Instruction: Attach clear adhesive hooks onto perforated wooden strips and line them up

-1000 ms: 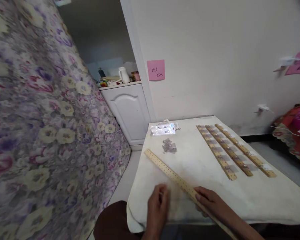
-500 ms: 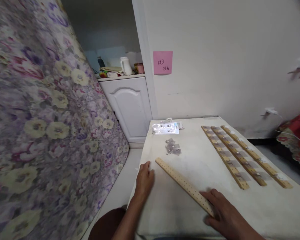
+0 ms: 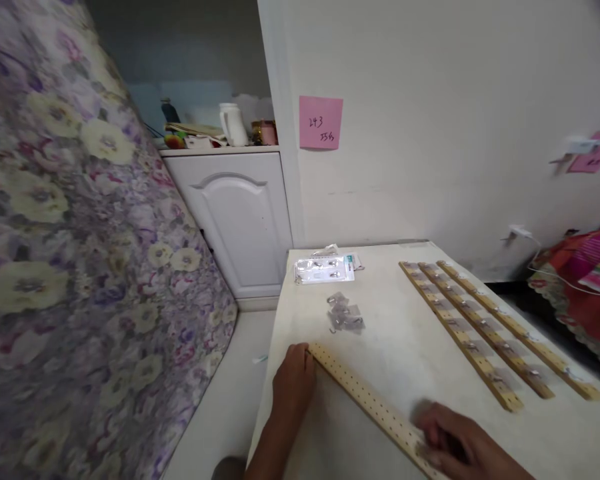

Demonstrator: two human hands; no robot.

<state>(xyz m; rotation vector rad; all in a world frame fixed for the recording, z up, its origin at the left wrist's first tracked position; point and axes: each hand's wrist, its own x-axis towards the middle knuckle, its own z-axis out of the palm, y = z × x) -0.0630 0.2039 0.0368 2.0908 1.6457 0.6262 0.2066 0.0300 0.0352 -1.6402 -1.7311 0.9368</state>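
A long pale wooden strip with rows of small holes (image 3: 363,393) lies slantwise on the white table. My left hand (image 3: 294,380) is closed on its far end, thumb and fingers pinching the tip. My right hand (image 3: 463,440) is over the strip's near end, its fingers curled but smeared by motion. Whether those fingers grip the wood I cannot tell. Beyond the strip sits a small pile of metal hooks on clear grey plastic pieces (image 3: 345,313).
A clear blister pack of hooks (image 3: 325,269) lies at the table's back left. To the right, three wooden strips (image 3: 463,330) with hooks and clear pieces along them lie side by side. A flowered curtain (image 3: 105,267) hangs at the left, and a white cabinet (image 3: 240,233) stands behind.
My left hand has gone from lying beside the strip to pinching its far end. My right hand has shifted on the near end and blurred. The camera view has moved slightly.
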